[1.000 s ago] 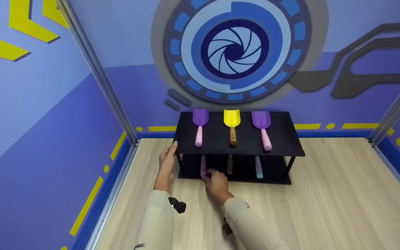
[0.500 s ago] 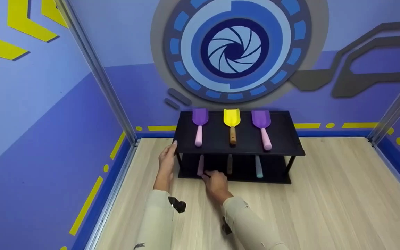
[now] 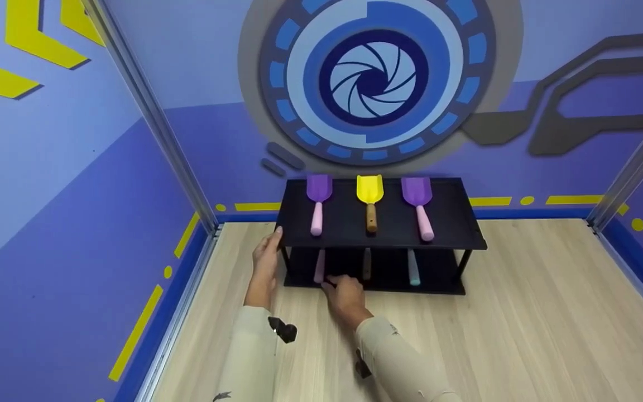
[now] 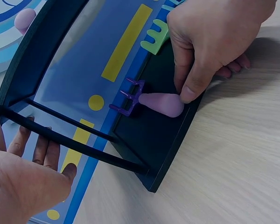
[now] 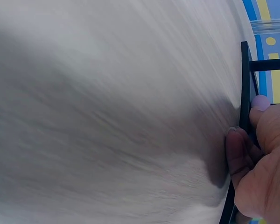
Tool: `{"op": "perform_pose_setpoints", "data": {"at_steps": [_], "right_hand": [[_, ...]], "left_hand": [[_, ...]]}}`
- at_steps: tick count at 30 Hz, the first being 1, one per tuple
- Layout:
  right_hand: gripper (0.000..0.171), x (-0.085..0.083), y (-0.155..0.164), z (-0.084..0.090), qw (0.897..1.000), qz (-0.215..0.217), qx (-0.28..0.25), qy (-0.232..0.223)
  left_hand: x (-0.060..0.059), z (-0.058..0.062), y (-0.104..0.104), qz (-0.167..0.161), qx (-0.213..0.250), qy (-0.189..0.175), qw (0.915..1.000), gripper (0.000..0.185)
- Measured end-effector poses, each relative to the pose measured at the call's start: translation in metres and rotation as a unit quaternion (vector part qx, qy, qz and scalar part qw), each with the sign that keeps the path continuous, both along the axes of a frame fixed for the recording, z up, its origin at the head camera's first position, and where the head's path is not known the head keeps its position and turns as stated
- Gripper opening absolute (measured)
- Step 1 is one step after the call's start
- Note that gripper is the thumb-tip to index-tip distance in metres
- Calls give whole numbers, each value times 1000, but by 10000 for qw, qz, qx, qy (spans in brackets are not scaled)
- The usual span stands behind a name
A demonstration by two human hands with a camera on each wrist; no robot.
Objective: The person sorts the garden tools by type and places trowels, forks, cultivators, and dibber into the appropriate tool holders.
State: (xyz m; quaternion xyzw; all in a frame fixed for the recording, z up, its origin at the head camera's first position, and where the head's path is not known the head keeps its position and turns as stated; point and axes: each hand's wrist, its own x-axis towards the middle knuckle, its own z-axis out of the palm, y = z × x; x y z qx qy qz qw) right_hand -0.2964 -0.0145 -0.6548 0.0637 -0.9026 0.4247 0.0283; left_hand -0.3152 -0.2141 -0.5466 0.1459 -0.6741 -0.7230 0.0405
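A black two-tier rack (image 3: 344, 220) stands against the back wall. My left hand (image 3: 265, 258) grips its upper board at the left end, thumb on top; in the left wrist view the fingers reach behind the side bar. On the lower tier lies a small purple rake with a pink handle (image 4: 161, 103). Thumb and forefinger of my right hand (image 4: 219, 39) touch the side of that handle's end, at the tier's front edge. Right of it lie a green rake (image 4: 156, 38) with a brown handle (image 3: 366, 264) and a tool with a teal handle (image 3: 414, 268).
On the upper tier lie a purple shovel (image 3: 319, 188) at left, a yellow shovel (image 3: 370, 190) in the middle and another purple shovel (image 3: 417, 191) at right. Walls rise behind and to both sides of the wooden table (image 3: 528, 312).
The pink handle has swung slightly left on the lower tier, and my right fingers have slid from its end to its right side. My left hand has stayed on the rack.
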Motion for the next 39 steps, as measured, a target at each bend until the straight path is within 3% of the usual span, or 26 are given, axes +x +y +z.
{"op": "perform_pose_setpoints", "data": {"at_steps": [15,27,39], "right_hand": [[38,-1,-5,6,9998,42,167,-116],[47,2,-5,-3,9991,169,-18,-383],[60,2,-5,1,9986,-358,101,-364]], "left_hand": [[-3,5,-3,-28,-152,126,9998,62],[-2,-2,-2,152,-77,115,9998,60],[1,-1,3,141,-20,-99,9998,60]]}}
